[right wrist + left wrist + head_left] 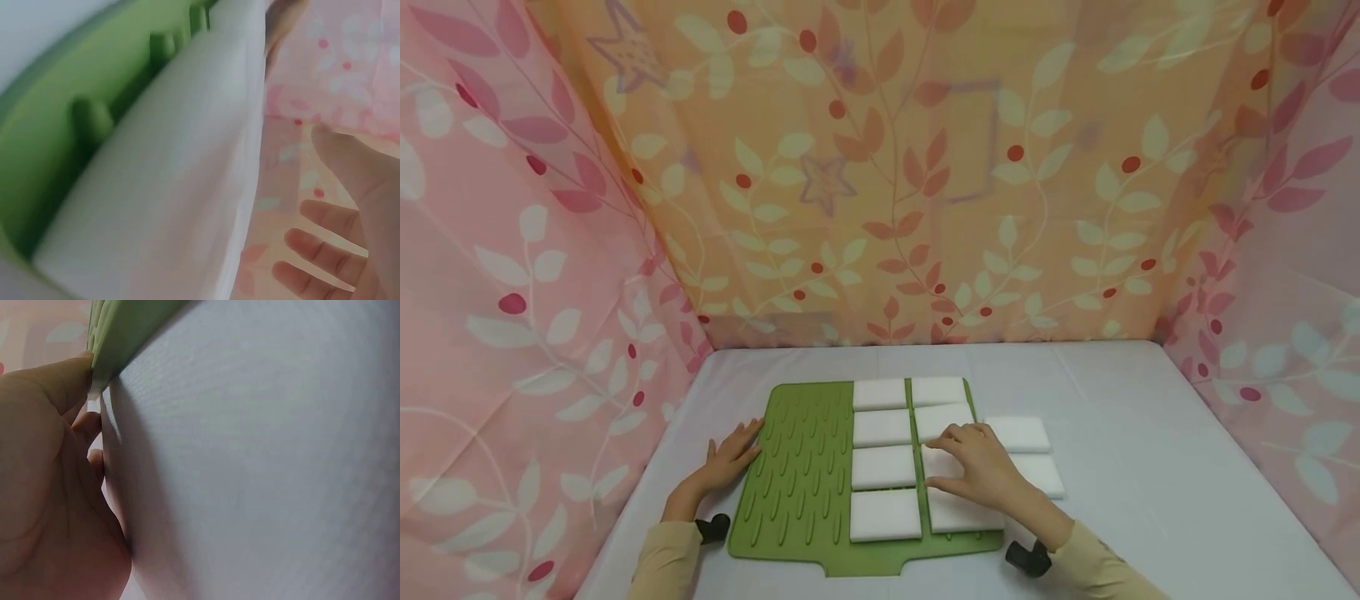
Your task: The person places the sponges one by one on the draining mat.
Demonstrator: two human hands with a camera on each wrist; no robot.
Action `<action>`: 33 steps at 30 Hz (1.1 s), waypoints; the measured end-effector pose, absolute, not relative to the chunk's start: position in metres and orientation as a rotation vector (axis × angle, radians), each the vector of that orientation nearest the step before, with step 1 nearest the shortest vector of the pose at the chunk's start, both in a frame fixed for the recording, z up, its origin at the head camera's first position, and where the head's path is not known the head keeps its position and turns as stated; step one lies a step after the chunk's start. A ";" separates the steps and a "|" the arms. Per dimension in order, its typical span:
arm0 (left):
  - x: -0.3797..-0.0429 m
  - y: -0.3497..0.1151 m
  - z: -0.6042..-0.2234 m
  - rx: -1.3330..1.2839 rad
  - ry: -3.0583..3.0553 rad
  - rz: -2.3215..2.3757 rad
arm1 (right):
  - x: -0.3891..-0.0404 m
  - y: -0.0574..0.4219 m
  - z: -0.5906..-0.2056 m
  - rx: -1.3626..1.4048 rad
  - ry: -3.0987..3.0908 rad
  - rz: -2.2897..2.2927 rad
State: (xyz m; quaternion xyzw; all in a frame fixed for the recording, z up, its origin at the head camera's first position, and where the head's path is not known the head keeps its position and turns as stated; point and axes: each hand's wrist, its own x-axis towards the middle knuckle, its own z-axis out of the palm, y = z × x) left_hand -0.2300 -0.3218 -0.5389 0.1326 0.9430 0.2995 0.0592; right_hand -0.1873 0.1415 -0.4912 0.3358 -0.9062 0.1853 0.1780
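A green drying mat (790, 467) with raised ridges and a front tab lies on the table. White sponge blocks (885, 514) stand on its right half in two columns. My left hand (726, 461) is at the mat's left edge, and in the left wrist view its thumb (69, 378) touches the rim. Over the right column is my right hand (973, 467), thumb and fingers spread apart with nothing between them. It partly hides the sponge blocks (966, 512) beneath it. In the right wrist view, its fingers (325, 253) are apart from the near sponge block (162, 187).
Two more white sponge blocks (1018, 434) lie on the white-covered table (1150, 467), just right of the mat. Black wrist devices (1028, 558) sit by both forearms. Patterned curtains (887, 167) enclose the back and sides.
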 end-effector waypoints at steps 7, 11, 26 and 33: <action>-0.230 -0.324 -0.541 0.401 2.864 0.899 | -0.196 0.158 -0.493 0.847 -2.575 0.518; -0.230 -0.324 -0.542 0.399 2.863 0.898 | -0.199 0.167 -0.494 0.805 -2.579 0.533; -0.229 -0.322 -0.539 0.396 2.859 0.900 | -0.209 0.202 -0.496 0.679 -2.614 0.539; -0.227 -0.320 -0.535 0.410 2.869 0.906 | -0.215 0.219 -0.495 0.646 -2.626 0.547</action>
